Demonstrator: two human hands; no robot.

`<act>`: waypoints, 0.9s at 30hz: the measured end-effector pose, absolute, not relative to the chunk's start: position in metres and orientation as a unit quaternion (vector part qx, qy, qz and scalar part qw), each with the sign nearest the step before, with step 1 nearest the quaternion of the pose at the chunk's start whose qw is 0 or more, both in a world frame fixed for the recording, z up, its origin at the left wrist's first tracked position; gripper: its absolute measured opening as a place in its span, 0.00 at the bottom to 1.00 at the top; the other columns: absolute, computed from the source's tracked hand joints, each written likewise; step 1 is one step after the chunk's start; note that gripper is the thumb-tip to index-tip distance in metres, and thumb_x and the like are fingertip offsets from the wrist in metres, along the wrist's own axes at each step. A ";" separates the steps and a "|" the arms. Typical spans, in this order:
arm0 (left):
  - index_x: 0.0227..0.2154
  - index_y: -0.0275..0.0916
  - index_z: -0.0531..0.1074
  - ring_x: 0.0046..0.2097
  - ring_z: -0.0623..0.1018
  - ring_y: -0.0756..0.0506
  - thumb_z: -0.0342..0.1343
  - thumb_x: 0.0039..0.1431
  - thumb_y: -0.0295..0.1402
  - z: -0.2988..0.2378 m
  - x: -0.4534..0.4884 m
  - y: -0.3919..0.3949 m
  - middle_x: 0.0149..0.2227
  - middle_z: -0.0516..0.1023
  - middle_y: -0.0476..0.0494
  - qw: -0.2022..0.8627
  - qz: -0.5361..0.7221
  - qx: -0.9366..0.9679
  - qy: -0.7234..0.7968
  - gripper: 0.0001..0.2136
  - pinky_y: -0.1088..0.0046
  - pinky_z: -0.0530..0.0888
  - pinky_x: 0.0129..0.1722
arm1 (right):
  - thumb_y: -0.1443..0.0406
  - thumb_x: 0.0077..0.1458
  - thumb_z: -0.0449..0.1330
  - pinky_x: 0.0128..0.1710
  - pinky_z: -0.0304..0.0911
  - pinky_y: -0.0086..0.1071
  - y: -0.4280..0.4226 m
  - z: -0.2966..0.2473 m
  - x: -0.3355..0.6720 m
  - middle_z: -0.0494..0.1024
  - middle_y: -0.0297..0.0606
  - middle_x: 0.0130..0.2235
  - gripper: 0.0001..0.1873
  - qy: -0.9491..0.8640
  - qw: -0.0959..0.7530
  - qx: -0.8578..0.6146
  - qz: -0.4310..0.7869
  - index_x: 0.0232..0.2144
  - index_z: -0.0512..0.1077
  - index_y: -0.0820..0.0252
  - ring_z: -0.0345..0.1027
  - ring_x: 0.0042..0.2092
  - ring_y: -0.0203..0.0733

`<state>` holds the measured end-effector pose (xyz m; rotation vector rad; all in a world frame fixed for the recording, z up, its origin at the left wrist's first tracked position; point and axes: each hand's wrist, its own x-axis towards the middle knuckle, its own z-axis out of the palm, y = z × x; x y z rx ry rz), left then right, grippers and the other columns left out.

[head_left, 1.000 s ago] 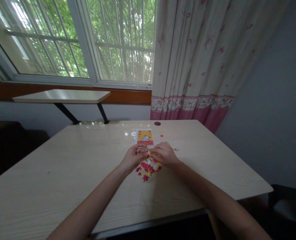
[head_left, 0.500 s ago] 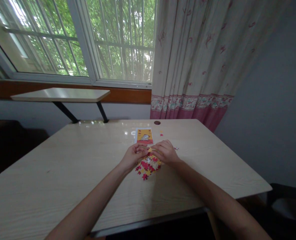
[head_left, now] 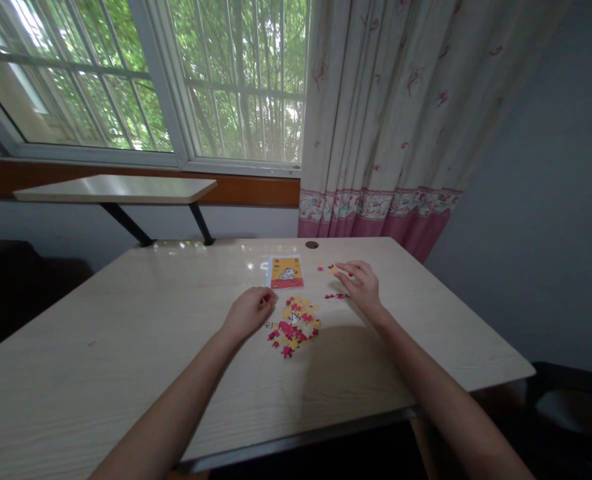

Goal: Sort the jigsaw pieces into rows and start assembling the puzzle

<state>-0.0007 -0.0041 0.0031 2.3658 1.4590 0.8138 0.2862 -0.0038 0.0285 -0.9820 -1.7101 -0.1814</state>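
Note:
A loose pile of red, yellow and white jigsaw puzzle pieces (head_left: 296, 327) lies on the desk between my arms. My left hand (head_left: 249, 313) rests at the pile's left with its fingers curled closed; whether anything is inside them is hidden. Beyond the pile, my right hand (head_left: 362, 285) pinches a yellow puzzle piece (head_left: 333, 269) with a dark red mark, low over the desk. Just left of it sits a small red piece (head_left: 321, 269). A short row of red pieces (head_left: 337, 296) lies below, partly behind my right hand. The picture card (head_left: 287, 273) shows a white spotted animal on yellow and red.
The pale wooden desk (head_left: 141, 320) has a round cable hole (head_left: 312, 245) near its back edge. A raised shelf (head_left: 121, 189) on black legs stands at the back left. Behind are a barred window and a flowered curtain (head_left: 376, 133). A dark chair (head_left: 566, 400) stands at the right.
My hands have come apart from above the pile. The right has moved right and away with the yellow piece; the left has drawn back left and curled. More of the pile and the red row shows.

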 end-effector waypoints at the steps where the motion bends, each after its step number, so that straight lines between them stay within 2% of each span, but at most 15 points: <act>1: 0.31 0.37 0.72 0.32 0.72 0.46 0.49 0.52 0.30 0.003 -0.001 -0.004 0.31 0.75 0.43 0.119 0.272 0.814 0.499 0.08 0.73 0.66 0.32 | 0.59 0.54 0.58 0.40 0.63 0.36 -0.003 0.028 0.286 0.75 0.38 0.34 0.10 -0.722 0.548 -0.415 -0.080 0.37 0.76 0.53 0.66 0.37 0.40; 15: 0.30 0.38 0.72 0.34 0.72 0.46 0.48 0.52 0.29 0.003 -0.001 -0.004 0.31 0.74 0.43 0.115 0.261 0.821 0.494 0.07 0.73 0.66 0.33 | 0.60 0.53 0.58 0.39 0.63 0.37 -0.006 0.027 0.285 0.75 0.38 0.33 0.10 -0.720 0.557 -0.407 -0.078 0.37 0.76 0.52 0.66 0.37 0.41; 21: 0.29 0.38 0.72 0.33 0.72 0.46 0.49 0.52 0.30 0.006 0.001 -0.006 0.30 0.74 0.43 0.125 0.265 0.817 0.497 0.07 0.73 0.65 0.32 | 0.57 0.52 0.59 0.36 0.64 0.35 0.001 0.043 0.292 0.75 0.38 0.34 0.11 -0.701 0.574 -0.422 -0.023 0.36 0.76 0.53 0.66 0.34 0.39; 27: 0.29 0.38 0.71 0.33 0.71 0.46 0.48 0.53 0.30 0.005 0.001 -0.006 0.30 0.74 0.43 0.112 0.258 0.822 0.495 0.07 0.73 0.65 0.33 | 0.55 0.51 0.59 0.34 0.63 0.36 0.064 0.035 0.318 0.76 0.41 0.33 0.15 -0.736 0.483 -0.472 0.043 0.32 0.77 0.60 0.65 0.32 0.39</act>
